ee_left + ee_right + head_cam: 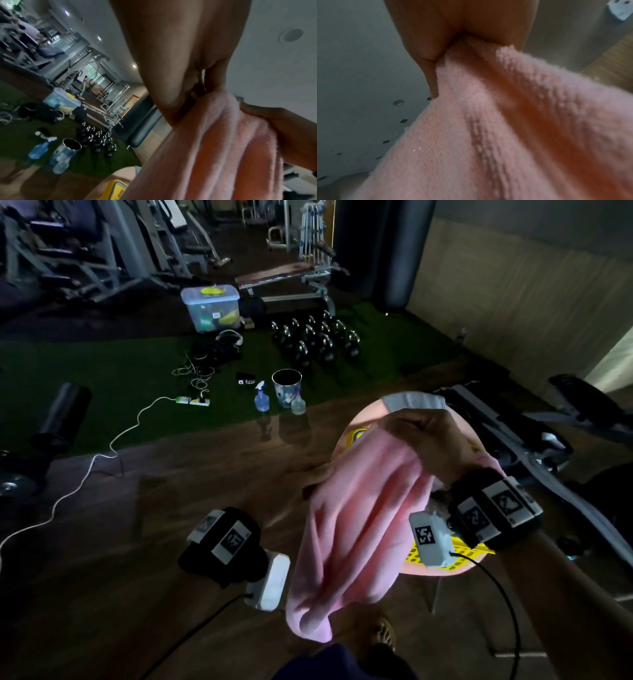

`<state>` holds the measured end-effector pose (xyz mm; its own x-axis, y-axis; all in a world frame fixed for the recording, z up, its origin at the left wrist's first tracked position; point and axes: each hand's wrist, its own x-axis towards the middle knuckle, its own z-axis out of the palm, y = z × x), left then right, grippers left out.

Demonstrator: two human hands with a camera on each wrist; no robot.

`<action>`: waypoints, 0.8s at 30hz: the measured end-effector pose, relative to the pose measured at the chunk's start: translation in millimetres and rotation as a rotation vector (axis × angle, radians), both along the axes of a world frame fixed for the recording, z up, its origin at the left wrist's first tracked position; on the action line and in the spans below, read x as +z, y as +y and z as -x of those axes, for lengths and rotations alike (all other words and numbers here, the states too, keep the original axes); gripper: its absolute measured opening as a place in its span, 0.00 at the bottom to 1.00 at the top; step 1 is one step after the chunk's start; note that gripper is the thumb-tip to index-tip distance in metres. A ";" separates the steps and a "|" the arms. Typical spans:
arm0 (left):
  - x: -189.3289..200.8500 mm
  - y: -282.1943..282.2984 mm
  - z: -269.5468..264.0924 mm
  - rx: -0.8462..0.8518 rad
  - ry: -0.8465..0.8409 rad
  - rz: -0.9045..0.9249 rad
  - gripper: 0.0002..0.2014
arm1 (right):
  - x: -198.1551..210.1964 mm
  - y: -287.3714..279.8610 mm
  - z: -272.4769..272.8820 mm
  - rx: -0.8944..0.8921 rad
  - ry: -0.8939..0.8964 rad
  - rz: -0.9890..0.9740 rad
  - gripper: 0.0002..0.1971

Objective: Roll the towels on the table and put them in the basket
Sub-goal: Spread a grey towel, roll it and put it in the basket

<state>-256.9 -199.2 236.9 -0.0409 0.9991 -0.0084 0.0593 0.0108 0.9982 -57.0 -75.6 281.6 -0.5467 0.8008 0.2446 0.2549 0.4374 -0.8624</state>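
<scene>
A: Because the soft pink fluffy towel must lie flat before rolling, the right hand pinches its top edge and lifts it above the small round pink table, I think.

B: And the left hand?

A: It also grips the cloth, near the top. The towel hangs in long loose folds. A yellow perforated plastic basket sits on the table behind it.
</scene>
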 end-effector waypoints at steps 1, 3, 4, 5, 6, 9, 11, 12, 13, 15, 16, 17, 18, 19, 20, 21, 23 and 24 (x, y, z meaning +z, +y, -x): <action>-3.5 -0.5 6.3 0.006 -0.033 -0.002 0.09 | -1.2 3.7 -4.0 -0.038 -0.010 -0.006 0.06; -4.9 6.7 17.8 0.031 0.082 -0.050 0.13 | -5.5 4.0 -4.1 -0.019 -0.104 -0.075 0.05; 1.8 11.1 19.5 0.028 0.156 -0.054 0.17 | -13.0 1.1 0.0 0.046 -0.144 -0.073 0.04; 8.0 16.4 17.5 0.006 0.203 -0.069 0.20 | -18.0 -6.3 7.4 0.139 -0.163 -0.012 0.04; 12.7 22.6 13.5 -0.033 0.248 -0.113 0.19 | -23.6 -16.4 16.2 0.202 -0.175 0.092 0.04; 25.4 33.0 -2.0 -0.104 0.363 -0.145 0.10 | -40.5 -32.1 30.0 0.258 -0.084 0.311 0.15; 21.7 32.6 -4.5 -0.072 0.267 -0.093 0.09 | -38.2 -33.0 29.0 0.252 0.067 0.342 0.19; 19.7 28.5 -5.2 -0.048 0.210 -0.052 0.08 | -32.4 -31.9 26.0 0.227 0.154 0.371 0.18; 16.5 22.5 -4.6 -0.051 0.174 -0.007 0.08 | -25.3 -28.6 22.7 0.189 0.239 0.385 0.16; 8.2 14.9 -0.3 -0.074 0.123 0.029 0.09 | -12.2 -22.9 14.5 0.059 0.351 0.359 0.13; 6.9 13.4 4.0 -0.057 0.091 0.023 0.09 | -12.6 -20.1 13.7 -0.013 0.367 0.353 0.11; 9.0 13.4 8.8 -0.026 0.056 0.019 0.08 | -14.1 -20.1 14.9 -0.041 0.350 0.361 0.10; 13.0 14.6 13.6 0.004 0.030 0.015 0.08 | -18.4 -21.9 17.9 -0.026 0.285 0.356 0.11; 18.0 16.7 15.9 0.006 0.036 -0.001 0.09 | -26.5 -25.7 24.1 0.032 0.182 0.325 0.15; 25.6 17.1 16.7 -0.004 0.047 -0.015 0.10 | -33.5 -33.1 30.4 0.129 0.084 0.287 0.20; 30.5 17.5 16.3 -0.027 0.056 -0.025 0.10 | -37.2 -39.8 35.6 0.202 0.008 0.254 0.24; 32.9 14.4 12.7 -0.060 0.072 -0.042 0.11 | -32.5 -40.5 38.1 0.209 0.027 0.221 0.30; 30.4 11.9 11.3 -0.075 0.050 -0.038 0.12 | -26.3 -36.1 35.6 0.182 0.111 0.223 0.30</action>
<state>-268.2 -187.3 267.3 0.0350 0.9989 0.0301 0.1078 -0.0337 0.9936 -92.6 -111.7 255.3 -0.6655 0.7331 0.1400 0.0888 0.2640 -0.9604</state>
